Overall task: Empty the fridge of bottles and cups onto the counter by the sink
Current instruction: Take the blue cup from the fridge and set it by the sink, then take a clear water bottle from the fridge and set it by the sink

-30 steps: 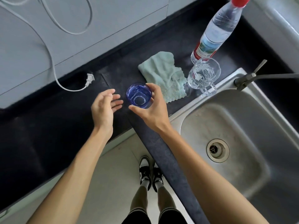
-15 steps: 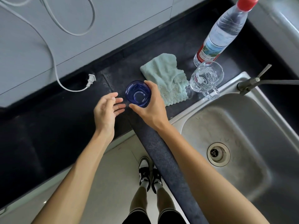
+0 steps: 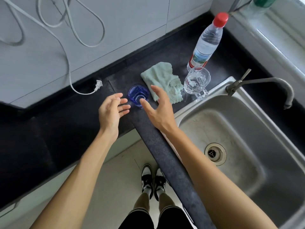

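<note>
blue cup: upright on the bench, middle of the frame, just left of the green cloth and not far back from the front edge.

right hand: open, fingers spread, hovering round the cup from the right. The thumb overlaps the cup from this angle and I honestly can't tell if it's touching.

left hand: open as well, fingers loosely bent, just beside the cup on its left, holding nothing.

already out: glass mug and water bottle with the red cap, upper right. The mug is right at the rim of the sink, with the bottle close behind it.

worry #1: that thumb. If the hand pulls away sloppy it could clip the rim and tip the cup, or drag it toward the front edge, and below that is just floor.

worry #2: the cloth. The cup is so close that it might be sitting on a fold. Can't see either way, but if it is, it'll wobble.

worry #3: crowding. More stuff landing near the mug could nudge it into the sink, since its handle already pokes that way.

worry #4: a loose plug is lying on the bench left of the cup, so any spill heading that way isn't great.
</note>
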